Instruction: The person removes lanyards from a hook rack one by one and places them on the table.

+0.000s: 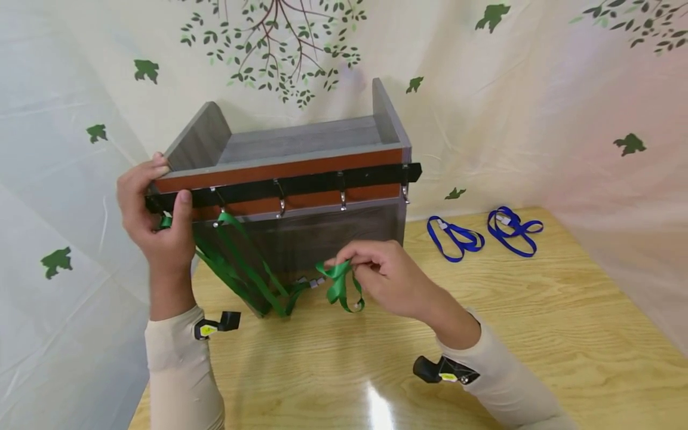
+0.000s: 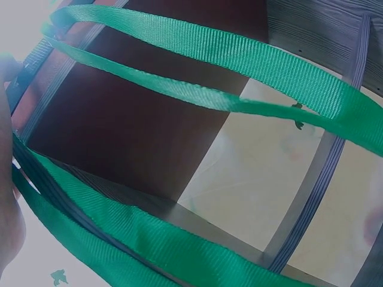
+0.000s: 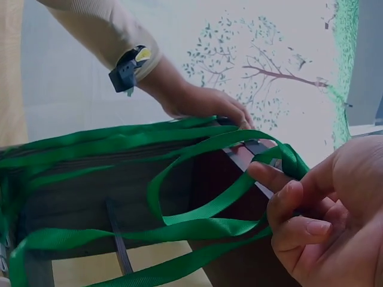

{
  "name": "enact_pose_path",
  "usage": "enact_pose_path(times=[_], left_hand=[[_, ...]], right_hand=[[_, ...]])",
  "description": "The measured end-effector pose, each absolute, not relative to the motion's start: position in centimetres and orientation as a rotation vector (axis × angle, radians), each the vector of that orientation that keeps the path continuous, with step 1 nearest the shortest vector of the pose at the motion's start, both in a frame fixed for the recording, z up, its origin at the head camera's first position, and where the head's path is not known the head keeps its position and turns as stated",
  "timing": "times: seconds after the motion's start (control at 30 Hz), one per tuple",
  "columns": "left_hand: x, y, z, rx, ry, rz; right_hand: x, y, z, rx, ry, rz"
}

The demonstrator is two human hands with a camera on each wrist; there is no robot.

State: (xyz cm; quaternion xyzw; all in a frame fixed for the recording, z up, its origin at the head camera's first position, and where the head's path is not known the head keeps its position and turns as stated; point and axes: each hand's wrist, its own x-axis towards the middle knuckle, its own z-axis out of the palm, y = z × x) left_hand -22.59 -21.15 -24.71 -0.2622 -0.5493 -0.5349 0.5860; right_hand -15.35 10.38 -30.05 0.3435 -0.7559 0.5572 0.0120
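Observation:
My left hand (image 1: 156,218) grips the left front corner of a grey wooden shelf (image 1: 306,138), its thumb lying over the black hook rail (image 1: 312,184) on the orange front. Green lanyards (image 1: 244,263) hang from the rail's left hooks, their lower ends near the table. In front of the shelf, my right hand (image 1: 389,280) pinches another green lanyard (image 1: 338,280), gathered in loops. Its loops (image 3: 209,209) spread out beside the fingers in the right wrist view. The left wrist view shows hanging green straps (image 2: 197,48) close up, with only an edge of the left hand.
Two coiled blue lanyards (image 1: 457,239) (image 1: 515,232) lie on the wooden table (image 1: 564,334) to the right of the shelf. Bare metal hooks (image 1: 343,200) line the rail's middle and right. A leaf-patterned cloth (image 1: 484,107) hangs behind.

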Motion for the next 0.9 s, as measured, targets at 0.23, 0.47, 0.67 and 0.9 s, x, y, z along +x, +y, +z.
enact_pose_path(times=[0.23,0.47,0.67,0.9], left_hand=[[-22.5,-21.2,-24.8,-0.61,-1.285,-1.249],[-22.5,-21.4,-24.7,-0.617,-1.285,-1.247],[-22.5,-21.4,-24.7,-0.622,-1.282,-1.25],[-22.5,-21.2,-24.8,-0.629,-1.275,-1.263]], right_hand=[[-15.3,10.8,-30.0,1.02,-2.498,1.492],[-15.0,10.8,-30.4,0.97,-2.533,1.283],[-14.9,11.0,-30.5,0.828,-2.479,1.247],[-15.0,11.6,-31.0,0.752,-2.494,1.278]])
